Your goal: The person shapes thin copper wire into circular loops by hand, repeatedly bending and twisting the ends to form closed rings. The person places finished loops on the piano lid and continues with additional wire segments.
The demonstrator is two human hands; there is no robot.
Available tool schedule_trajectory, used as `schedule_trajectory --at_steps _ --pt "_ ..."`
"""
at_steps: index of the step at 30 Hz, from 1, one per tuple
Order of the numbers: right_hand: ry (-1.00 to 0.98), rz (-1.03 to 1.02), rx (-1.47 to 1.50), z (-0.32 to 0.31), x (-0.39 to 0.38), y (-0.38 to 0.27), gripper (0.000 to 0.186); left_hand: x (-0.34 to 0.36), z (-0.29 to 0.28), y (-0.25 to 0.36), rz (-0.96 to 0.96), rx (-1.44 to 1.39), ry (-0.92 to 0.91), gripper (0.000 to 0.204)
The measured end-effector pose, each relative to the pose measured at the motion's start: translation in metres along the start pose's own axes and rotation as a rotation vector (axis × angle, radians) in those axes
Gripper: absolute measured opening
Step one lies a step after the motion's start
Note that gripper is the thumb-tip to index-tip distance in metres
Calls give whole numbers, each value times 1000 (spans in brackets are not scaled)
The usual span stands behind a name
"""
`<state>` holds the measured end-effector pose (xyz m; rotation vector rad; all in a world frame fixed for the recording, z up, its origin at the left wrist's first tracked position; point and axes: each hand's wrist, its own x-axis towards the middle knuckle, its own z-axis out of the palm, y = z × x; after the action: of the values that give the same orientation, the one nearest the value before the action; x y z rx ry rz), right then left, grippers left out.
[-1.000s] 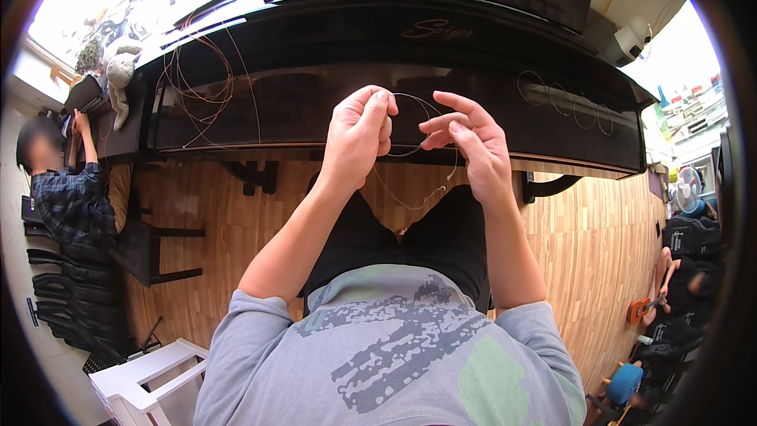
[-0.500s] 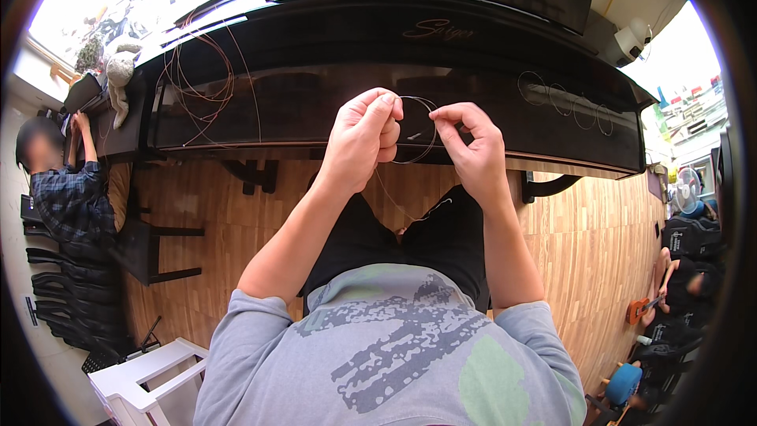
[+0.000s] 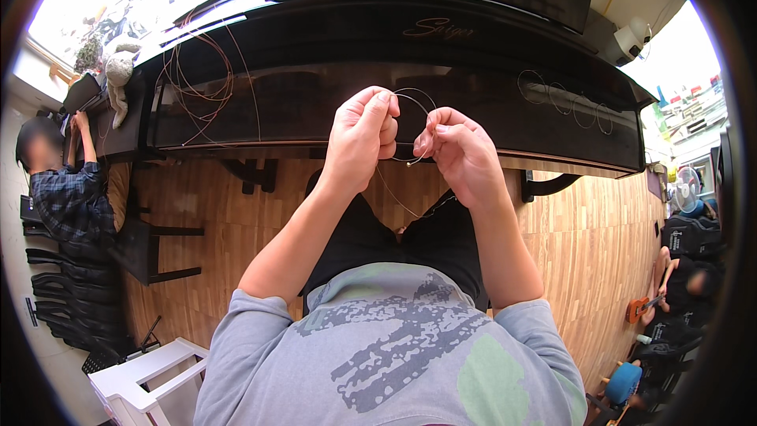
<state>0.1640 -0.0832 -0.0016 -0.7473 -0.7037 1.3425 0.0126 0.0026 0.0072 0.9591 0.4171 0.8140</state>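
Just in front of the black piano's closed lid, my left hand (image 3: 364,136) is closed on a thin metal instrument string (image 3: 426,95) bent into a loop. My right hand (image 3: 467,159) pinches the other side of the loop between thumb and fingers. A small ball-like end (image 3: 409,163) shows just below the right fingertips. One loose length trails from the hands down over my dark trousers. Part of the loop is hidden behind my fingers.
On the piano lid (image 3: 315,102), copper-coloured string coils (image 3: 230,87) lie at the left and several small coils (image 3: 583,112) at the right. A person (image 3: 67,189) sits far left; another holds a ukulele (image 3: 637,310) at the right. A white stand (image 3: 158,383) is lower left.
My right hand has moved slightly down and left, its fingers now curled further around the string. The loop has narrowed and shifted. My left hand stays nearly in place.
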Motion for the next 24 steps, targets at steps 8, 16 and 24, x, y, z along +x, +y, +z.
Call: schedule_trajectory --at_steps 8,16,24 --pt "30 -179 -208 14 -5 10 43 0 1 1 25 -46 40 21" --pt "152 -218 -604 6 -5 7 27 0 -5 8 84 -84 73 22" --pt "210 -353 -580 1 -7 5 17 0 -4 6 117 6 65 21"
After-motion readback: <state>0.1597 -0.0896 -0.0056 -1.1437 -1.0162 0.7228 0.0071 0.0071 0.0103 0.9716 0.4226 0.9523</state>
